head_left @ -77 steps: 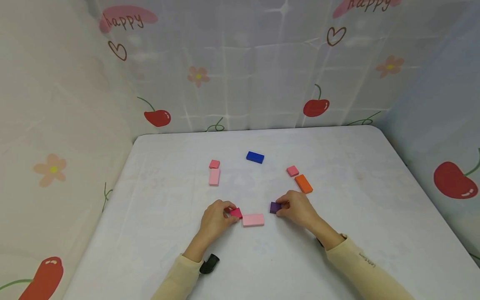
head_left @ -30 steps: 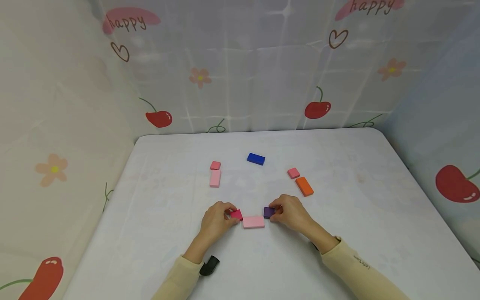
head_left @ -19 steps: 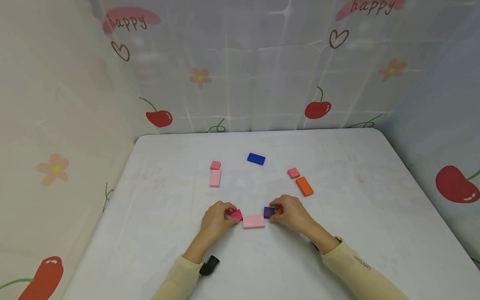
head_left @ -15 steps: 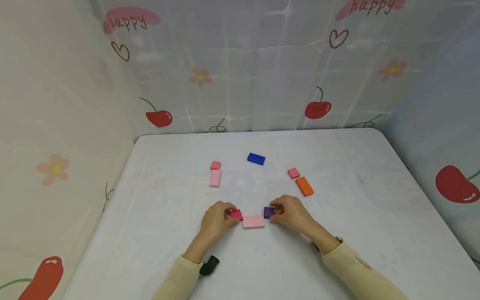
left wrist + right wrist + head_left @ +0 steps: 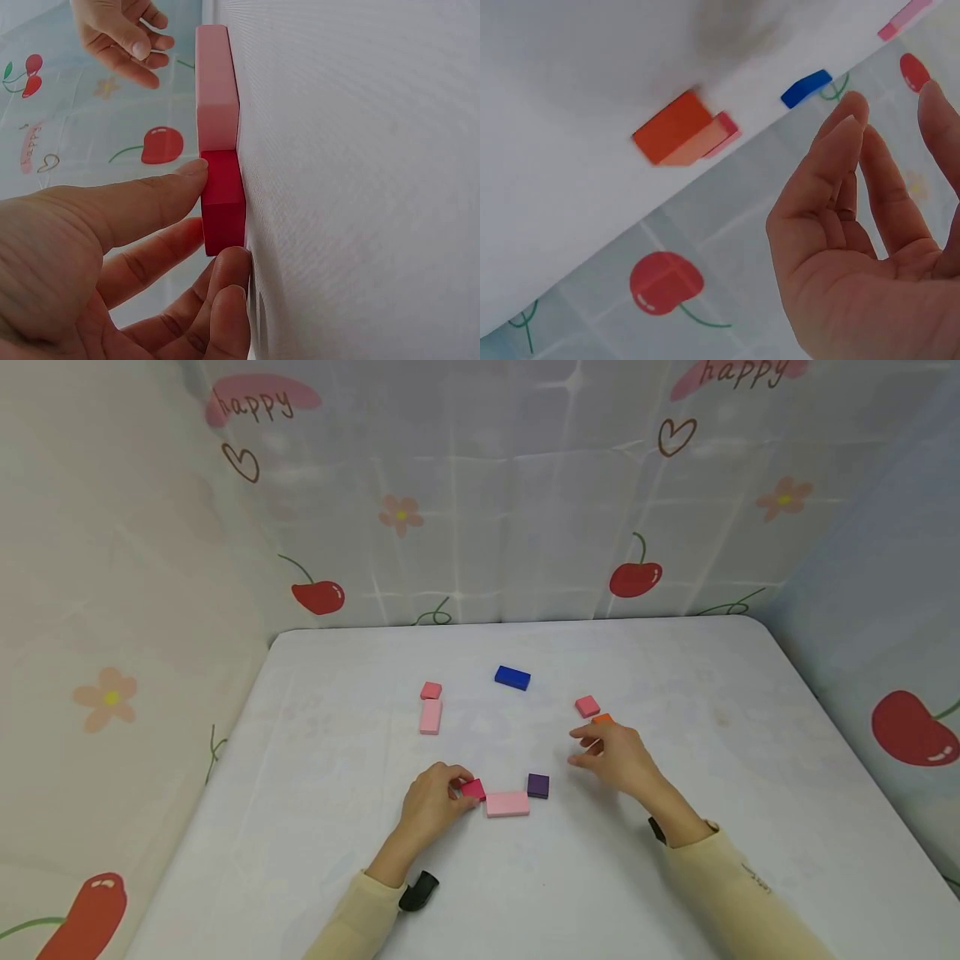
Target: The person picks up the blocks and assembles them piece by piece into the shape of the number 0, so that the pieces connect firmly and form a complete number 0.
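Observation:
My left hand (image 5: 432, 799) pinches a small crimson block (image 5: 473, 789) between thumb and fingers. In the left wrist view that crimson block (image 5: 223, 202) touches the end of a long pink block (image 5: 217, 86). At the right end of the long pink block (image 5: 507, 804) lies a small dark purple block (image 5: 537, 786), touching or nearly touching its corner. Up and to the right of the purple block, my right hand (image 5: 617, 762) hovers with fingers spread and nothing between them. It partly covers an orange block (image 5: 602, 718), which shows fully in the right wrist view.
Farther back on the white table (image 5: 360, 677) lie a blue block (image 5: 512, 677) and a small coral block (image 5: 587, 707) beside the orange one. At left, another small coral block (image 5: 431, 691) sits against an upright pink block (image 5: 431, 717). Printed curtains surround the table.
My right hand first brought the purple block left to the long pink block, then let go and moved up and right. The left hand has stayed on the crimson block.

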`<state>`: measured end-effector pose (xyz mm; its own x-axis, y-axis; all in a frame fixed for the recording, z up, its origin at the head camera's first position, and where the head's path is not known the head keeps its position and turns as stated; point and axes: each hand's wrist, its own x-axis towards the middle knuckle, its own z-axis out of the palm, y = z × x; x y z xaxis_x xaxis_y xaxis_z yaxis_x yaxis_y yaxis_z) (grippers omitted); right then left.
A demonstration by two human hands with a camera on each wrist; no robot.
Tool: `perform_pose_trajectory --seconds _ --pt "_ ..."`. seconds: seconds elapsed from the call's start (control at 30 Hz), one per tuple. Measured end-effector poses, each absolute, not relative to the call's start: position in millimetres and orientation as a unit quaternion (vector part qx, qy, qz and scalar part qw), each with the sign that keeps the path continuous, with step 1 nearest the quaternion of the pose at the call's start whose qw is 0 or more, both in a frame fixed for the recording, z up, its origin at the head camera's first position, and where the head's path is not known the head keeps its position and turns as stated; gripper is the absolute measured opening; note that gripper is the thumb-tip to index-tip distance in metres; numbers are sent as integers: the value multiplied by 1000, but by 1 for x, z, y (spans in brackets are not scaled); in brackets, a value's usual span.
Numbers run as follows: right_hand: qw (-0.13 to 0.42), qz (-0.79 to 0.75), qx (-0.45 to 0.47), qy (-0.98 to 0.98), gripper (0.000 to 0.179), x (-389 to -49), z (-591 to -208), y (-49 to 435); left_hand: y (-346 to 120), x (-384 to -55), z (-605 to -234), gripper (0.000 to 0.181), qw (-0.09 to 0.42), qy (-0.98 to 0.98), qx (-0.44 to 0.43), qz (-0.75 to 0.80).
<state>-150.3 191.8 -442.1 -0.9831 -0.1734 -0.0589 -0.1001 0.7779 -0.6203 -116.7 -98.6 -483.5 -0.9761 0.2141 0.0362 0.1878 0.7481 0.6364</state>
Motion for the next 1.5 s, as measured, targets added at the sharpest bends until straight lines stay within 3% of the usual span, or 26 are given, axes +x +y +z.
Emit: perform_pose_trajectory --seconds 0.2,0.4,0.73,1.5 --pt "39 -305 -40 951 49 -169 -435 227 -99 -116 -484 22 22 934 108 340" --pt "99 -303 -25 948 57 -184 -439 253 -99 -116 -484 22 23 933 108 341" --pt "157 -356 -25 921 49 -197 -455 265 -99 -116 -485 22 29 934 101 341" --pt "133 -367 -15 921 47 -192 -469 244 -99 -116 -484 22 24 933 100 344"
